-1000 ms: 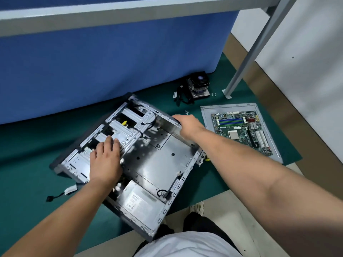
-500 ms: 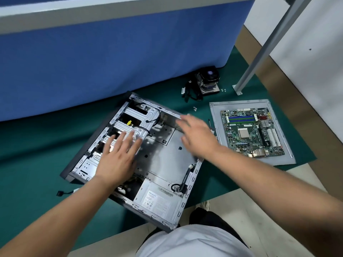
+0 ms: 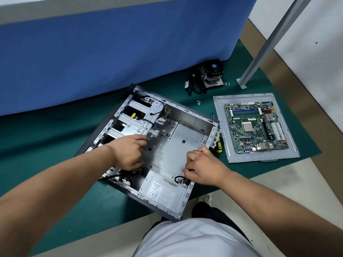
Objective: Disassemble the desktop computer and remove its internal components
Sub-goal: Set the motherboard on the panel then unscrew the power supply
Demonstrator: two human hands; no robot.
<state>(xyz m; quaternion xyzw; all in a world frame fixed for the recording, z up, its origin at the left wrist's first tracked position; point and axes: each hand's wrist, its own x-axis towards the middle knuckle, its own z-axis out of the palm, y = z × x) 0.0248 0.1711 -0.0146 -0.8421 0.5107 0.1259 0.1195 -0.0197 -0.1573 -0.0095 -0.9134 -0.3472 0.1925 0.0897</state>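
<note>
Steel case (image 3: pixel 187 138) under both hands: right hand (image 3: pixel 204 168) pinching cable (image 3: pixel 182 179), left hand (image 3: pixel 128 153) curled.

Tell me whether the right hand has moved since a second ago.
Yes. The right hand has left the case's far wall and come toward the person, and is now beside the power supply at the near end.

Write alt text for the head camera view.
A person's left hand and right hand reach into an open computer case lying on a green mat, the right hand gripping black cables above the power supply. A removed motherboard lies alongside.
</note>
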